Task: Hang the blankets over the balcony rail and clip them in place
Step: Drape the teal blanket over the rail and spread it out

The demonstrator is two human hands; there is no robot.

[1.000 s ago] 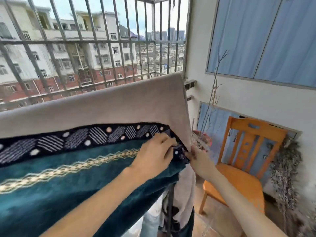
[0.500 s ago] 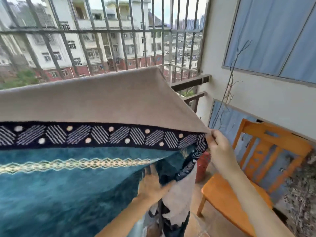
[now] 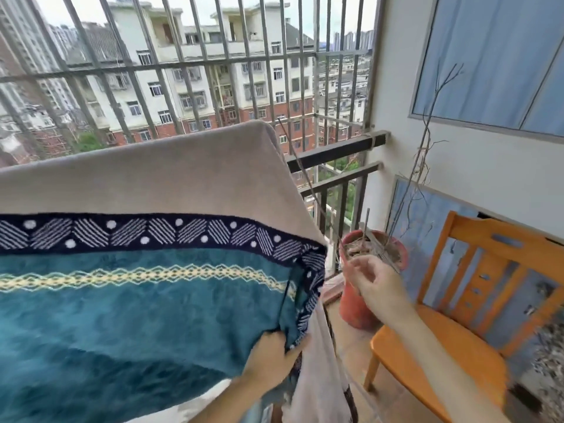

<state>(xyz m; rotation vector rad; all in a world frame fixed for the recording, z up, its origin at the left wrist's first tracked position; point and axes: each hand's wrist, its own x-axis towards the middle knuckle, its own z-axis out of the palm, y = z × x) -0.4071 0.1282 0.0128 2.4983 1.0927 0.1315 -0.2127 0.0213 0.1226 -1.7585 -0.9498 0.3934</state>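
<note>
Blanket (image 3: pixel 146 303) draped over balcony rail (image 3: pixel 335 151), beige side on top; hanging prob. near done; left hand (image 3: pixel 271 358) grips its lower corner; right hand (image 3: pixel 376 280) free beside it, fingers loose, empty; no clips in view; clipping, other blankets prob. left.

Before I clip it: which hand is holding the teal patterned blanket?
The left hand, gripping the teal patterned blanket at its edge; the right hand is off it, by the red pot.

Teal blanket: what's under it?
The dark rail emerges from under the teal blanket at its right edge; white cloth hangs below the corner the left hand grips. The rest of the rail is covered.
</note>
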